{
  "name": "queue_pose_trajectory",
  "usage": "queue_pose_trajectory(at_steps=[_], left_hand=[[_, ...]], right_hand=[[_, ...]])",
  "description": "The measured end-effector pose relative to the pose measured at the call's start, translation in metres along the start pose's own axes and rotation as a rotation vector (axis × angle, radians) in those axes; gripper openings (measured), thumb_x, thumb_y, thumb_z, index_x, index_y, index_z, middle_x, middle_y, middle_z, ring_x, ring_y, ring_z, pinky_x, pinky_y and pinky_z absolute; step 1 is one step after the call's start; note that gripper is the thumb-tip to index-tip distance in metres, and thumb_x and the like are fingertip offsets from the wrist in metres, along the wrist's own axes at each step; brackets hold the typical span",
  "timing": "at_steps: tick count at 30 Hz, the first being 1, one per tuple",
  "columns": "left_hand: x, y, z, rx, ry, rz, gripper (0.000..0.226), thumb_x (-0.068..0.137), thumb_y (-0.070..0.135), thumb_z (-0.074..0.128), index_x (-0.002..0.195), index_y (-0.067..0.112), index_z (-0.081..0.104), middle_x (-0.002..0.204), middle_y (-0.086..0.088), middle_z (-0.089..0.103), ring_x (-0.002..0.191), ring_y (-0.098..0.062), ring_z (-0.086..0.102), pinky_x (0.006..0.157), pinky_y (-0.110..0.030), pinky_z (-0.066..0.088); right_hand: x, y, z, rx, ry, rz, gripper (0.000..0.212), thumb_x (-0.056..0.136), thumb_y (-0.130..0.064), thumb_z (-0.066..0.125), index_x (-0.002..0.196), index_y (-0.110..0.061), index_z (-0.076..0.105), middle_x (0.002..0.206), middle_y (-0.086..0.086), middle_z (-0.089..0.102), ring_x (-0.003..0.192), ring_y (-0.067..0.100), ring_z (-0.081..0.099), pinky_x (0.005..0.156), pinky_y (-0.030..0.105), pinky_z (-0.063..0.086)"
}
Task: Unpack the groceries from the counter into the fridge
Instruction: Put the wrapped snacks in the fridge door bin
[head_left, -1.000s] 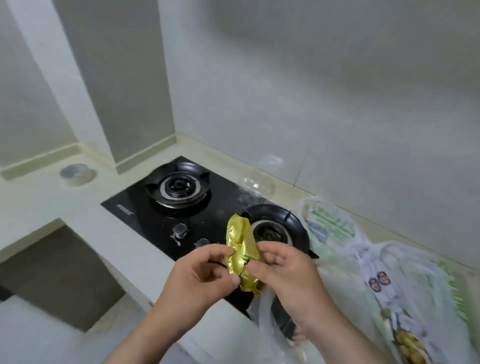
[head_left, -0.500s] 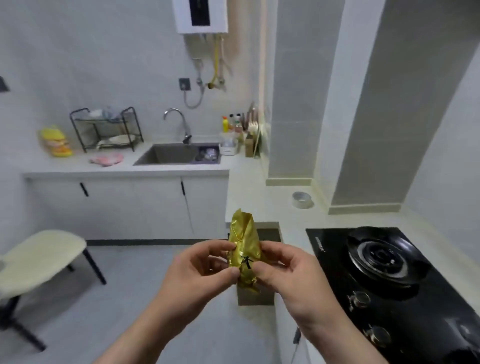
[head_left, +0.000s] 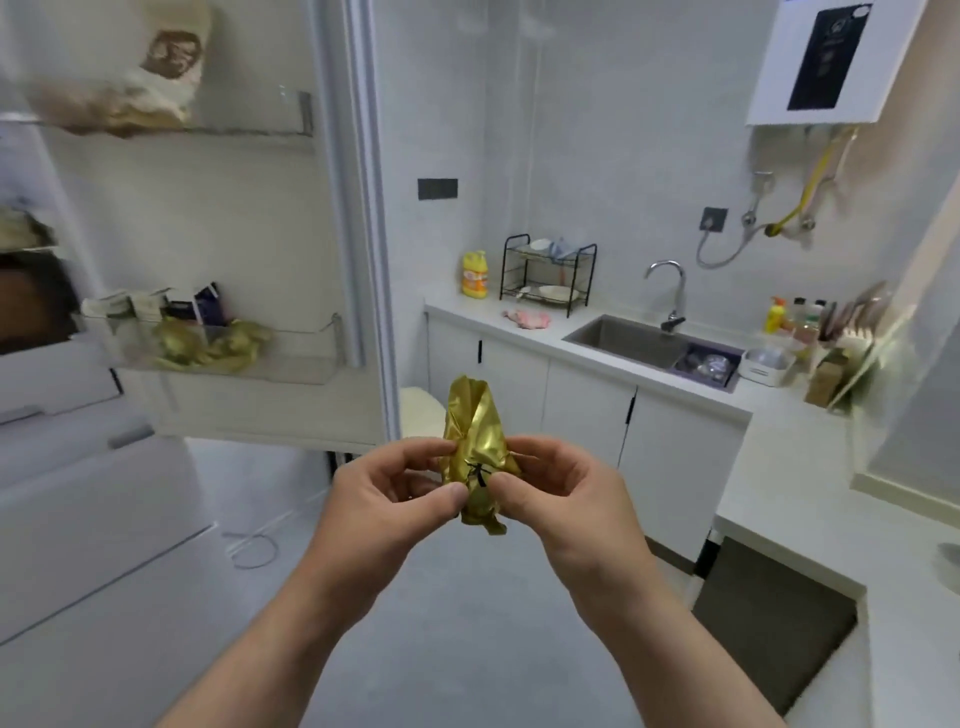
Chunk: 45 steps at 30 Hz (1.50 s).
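Note:
A crinkled gold foil packet (head_left: 477, 441) with a black mark stands upright between my hands at the centre of the view. My left hand (head_left: 384, 499) pinches its left side with thumb and fingers. My right hand (head_left: 566, 493) pinches its right side. The fridge door (head_left: 249, 218) stands open at the left. Its lower door shelf (head_left: 291, 358) holds similar gold packets (head_left: 213, 343) and small cartons (head_left: 156, 306). A pale bag (head_left: 140, 67) sits on the upper door shelf.
A white counter (head_left: 613, 358) with a sink (head_left: 628, 338), tap, dish rack (head_left: 545, 270) and yellow bottle (head_left: 475, 273) runs along the far wall. A cream stool (head_left: 421, 410) stands behind the door. The fridge body (head_left: 78, 509) is at the lower left, grey floor below.
The view has swung left from the stove and grocery bags, past the sink, to the open fridge door. Both hands have kept pinching the gold packet throughout.

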<state>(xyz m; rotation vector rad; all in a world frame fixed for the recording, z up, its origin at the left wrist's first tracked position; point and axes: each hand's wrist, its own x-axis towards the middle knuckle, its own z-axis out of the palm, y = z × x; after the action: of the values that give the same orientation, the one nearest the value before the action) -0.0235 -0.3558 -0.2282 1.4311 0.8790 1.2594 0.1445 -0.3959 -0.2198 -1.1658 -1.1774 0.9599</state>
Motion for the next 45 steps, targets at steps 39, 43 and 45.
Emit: queue_pose_trajectory(at_steps=[39, 43, 45], left_hand=[[0.238, -0.003, -0.336, 0.137, 0.351, 0.137, 0.038, 0.075, -0.009, 0.074, 0.098, 0.022, 0.072, 0.086, -0.006, 0.076, 0.079, -0.016, 0.071, 0.068, -0.026, 0.057], [0.268, -0.002, -0.345, 0.250, 0.313, 0.142, 0.037, 0.075, -0.006, 0.076, 0.095, 0.025, 0.074, 0.088, -0.006, 0.075, 0.085, -0.016, 0.071, 0.074, -0.027, 0.059], [0.280, -0.005, -0.355, 0.359, 0.243, 0.155, 0.035, 0.076, 0.002, 0.078, 0.099, 0.029, 0.074, 0.090, 0.004, 0.075, 0.088, -0.010, 0.071, 0.077, -0.024, 0.058]], right_hand=[[0.313, 0.007, 0.339, 0.026, -0.304, -0.147, 0.017, 0.087, -0.019, 0.074, 0.104, -0.019, 0.072, 0.095, 0.001, 0.077, 0.090, 0.017, 0.073, 0.082, 0.039, 0.060], [0.343, 0.001, 0.349, -0.143, -0.341, -0.145, 0.008, 0.085, -0.019, 0.073, 0.093, -0.021, 0.074, 0.088, 0.002, 0.077, 0.084, 0.021, 0.074, 0.082, 0.047, 0.060], [0.356, 0.001, 0.352, -0.192, -0.304, -0.116, 0.005, 0.084, -0.019, 0.073, 0.088, -0.018, 0.075, 0.084, 0.004, 0.077, 0.082, 0.023, 0.074, 0.082, 0.049, 0.059]])
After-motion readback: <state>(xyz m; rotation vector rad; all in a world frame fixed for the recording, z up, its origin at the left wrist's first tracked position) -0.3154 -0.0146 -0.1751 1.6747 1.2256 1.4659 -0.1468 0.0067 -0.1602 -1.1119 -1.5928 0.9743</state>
